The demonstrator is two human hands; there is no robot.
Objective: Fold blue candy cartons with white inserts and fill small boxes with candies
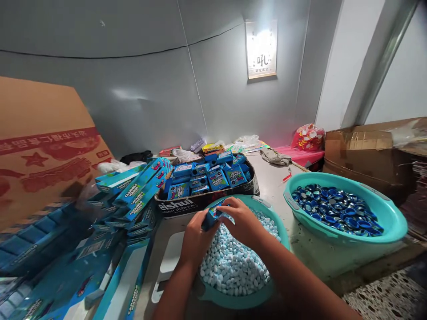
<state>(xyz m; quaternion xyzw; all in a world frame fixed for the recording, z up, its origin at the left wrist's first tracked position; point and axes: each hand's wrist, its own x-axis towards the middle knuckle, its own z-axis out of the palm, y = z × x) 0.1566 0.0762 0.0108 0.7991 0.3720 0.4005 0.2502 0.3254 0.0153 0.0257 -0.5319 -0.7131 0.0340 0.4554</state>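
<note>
Above a turquoise basin [282, 222] heaped with small white and pale-blue candies [233, 262], I hold a small blue candy box [213, 215]. My left hand [196, 233] is closed around the box from the left. The fingers of my right hand [242, 222] are bent and pinch at its upper right end; whether they also hold a candy is hidden. Just behind the basin, a black-sided carton [203, 200] is piled with similar blue boxes [216, 178]. A white scale-like device [171, 253] is partly tucked beside the basin's left.
At right stands a second turquoise basin [393, 218] full of shiny blue-and-silver pieces [336, 209]. Long blue display cartons [136, 191] are stacked at left, below a large brown box [43, 133]. A grey cloth [275, 157] and cardboard boxes [356, 155] lie farther back.
</note>
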